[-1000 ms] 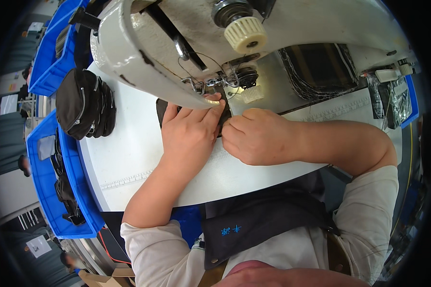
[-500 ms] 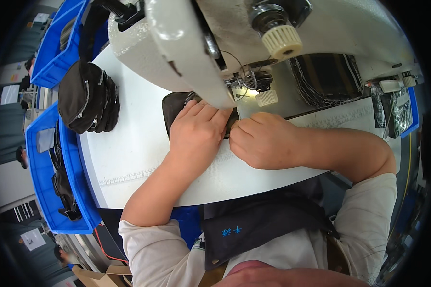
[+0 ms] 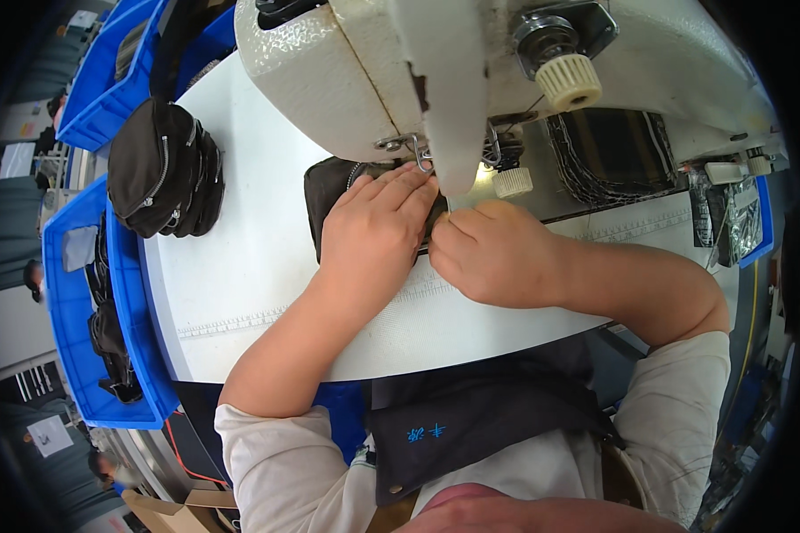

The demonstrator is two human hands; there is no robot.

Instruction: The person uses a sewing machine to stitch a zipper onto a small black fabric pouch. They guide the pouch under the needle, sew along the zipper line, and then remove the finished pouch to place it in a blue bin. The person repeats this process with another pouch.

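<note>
A dark brown fabric piece (image 3: 323, 200) with a zipper (image 3: 356, 172) along its far part lies on the white table under the head of a sewing machine (image 3: 347, 75). My left hand (image 3: 371, 226) rests flat on this piece, fingers stretched toward the presser area. Beside it, at the piece's near right edge, my right hand (image 3: 493, 253) is closed, thumb and fingers pinching the fabric. The machine's white front part hides the needle, and my hands cover much of the fabric. A small lamp glow shows just right of the fingertips.
Stacked dark zippered pouches (image 3: 164, 169) stand at the table's left. Blue bins (image 3: 156, 338) line that side, one holding dark pieces. Dark fabric panels (image 3: 613, 155) with frayed edges lie right of the machine head. A printed ruler strip (image 3: 231, 322) crosses the tabletop (image 3: 267, 258).
The sewing machine head appears farther right and the whole view has shifted slightly. My left fingers now lie straighter on the fabric. The right hand keeps its pinch.
</note>
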